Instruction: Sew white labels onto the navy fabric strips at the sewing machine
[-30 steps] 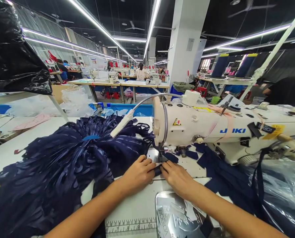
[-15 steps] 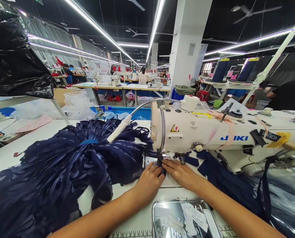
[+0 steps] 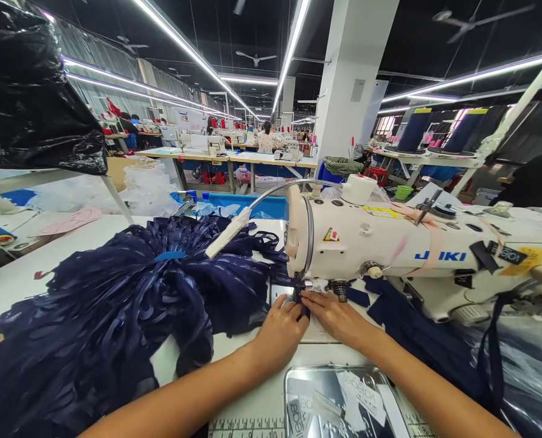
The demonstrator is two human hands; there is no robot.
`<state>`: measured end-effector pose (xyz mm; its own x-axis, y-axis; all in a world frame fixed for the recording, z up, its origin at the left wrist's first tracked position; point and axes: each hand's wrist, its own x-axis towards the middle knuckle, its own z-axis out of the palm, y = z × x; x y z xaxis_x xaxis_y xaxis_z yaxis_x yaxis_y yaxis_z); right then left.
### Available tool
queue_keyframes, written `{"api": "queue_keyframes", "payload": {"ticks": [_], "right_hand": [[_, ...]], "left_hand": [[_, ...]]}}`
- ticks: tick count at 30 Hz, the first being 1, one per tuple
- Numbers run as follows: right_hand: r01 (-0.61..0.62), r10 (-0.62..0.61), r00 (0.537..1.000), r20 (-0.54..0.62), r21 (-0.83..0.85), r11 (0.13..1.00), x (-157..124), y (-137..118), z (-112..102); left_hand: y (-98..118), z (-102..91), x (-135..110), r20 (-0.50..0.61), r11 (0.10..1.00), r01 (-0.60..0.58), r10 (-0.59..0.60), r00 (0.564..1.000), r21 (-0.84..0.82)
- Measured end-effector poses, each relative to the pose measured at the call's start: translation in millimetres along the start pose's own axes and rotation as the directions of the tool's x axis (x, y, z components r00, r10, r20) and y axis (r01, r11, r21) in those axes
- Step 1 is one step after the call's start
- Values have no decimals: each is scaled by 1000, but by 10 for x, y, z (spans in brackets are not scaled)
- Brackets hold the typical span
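Hands at the needle. Left hand [image 3: 282, 331] has its fingers curled and its tips nip the near edge of a small navy piece [image 3: 304, 309]. Right hand [image 3: 337, 316] lies flat, not clenched, fingertips pressing the same piece from the other side. The piece sits on the machine bed right under the presser foot [image 3: 299, 287] of the white sewing machine [image 3: 380, 249], between the two sets of fingertips. Whether the foot is down on it cannot be told.

Judgement on doing it well: keep the fingertips to either side of the needle line, never in front of it. Hold the piece flat and square to the foot. Guide it with light, even pressure from both hands instead of pulling, so the seam runs straight.

A big heap of navy strips [image 3: 115, 316] lies to the left on the table [image 3: 19, 280], close to the left wrist. Loose ends should stay out from under the foot. A metal tray [image 3: 339, 401] sits at the near edge between the forearms. The lamp arm [image 3: 234, 234] hangs over the heap.
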<state>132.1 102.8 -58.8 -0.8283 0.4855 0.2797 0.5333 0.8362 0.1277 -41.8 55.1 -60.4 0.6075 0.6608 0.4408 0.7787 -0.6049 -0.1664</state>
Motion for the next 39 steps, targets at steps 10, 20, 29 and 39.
{"api": "queue_keyframes", "payload": {"ticks": [10, 20, 29, 39], "right_hand": [[23, -26, 996, -86, -35, 999, 61, 31, -11], [-41, 37, 997, -70, -56, 998, 97, 49, -42], [-102, 114, 988, -105, 119, 988, 105, 75, -54], [-113, 125, 991, -50, 201, 973, 41, -132, -210]], "left_hand": [[23, 52, 79, -41, 997, 29, -26, 999, 74], [13, 61, 130, -96, 992, 76, -67, 993, 98], [6, -88, 58, -22, 994, 82, -81, 996, 67], [-636, -330, 64, 177, 906, 374, -342, 923, -201]]}}
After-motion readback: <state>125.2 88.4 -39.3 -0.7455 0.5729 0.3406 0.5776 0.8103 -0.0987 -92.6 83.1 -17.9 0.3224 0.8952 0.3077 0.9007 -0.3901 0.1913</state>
